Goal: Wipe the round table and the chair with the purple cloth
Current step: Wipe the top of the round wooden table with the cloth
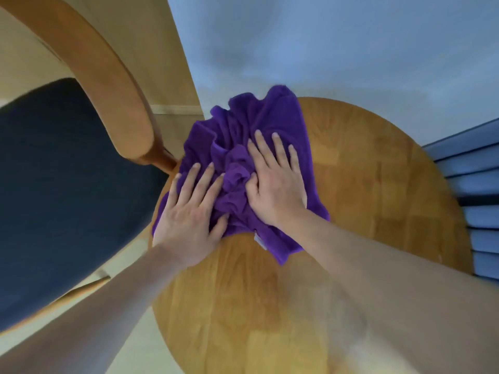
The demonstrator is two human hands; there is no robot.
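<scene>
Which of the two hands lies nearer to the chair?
The left hand. It presses the purple cloth at the round table's edge, beside the chair; the right hand presses further toward the table's middle.

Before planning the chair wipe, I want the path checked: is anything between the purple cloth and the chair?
Nothing visible. Both hands, left hand and right hand, press the purple cloth on the round table; the chair stands directly beside it.
</scene>
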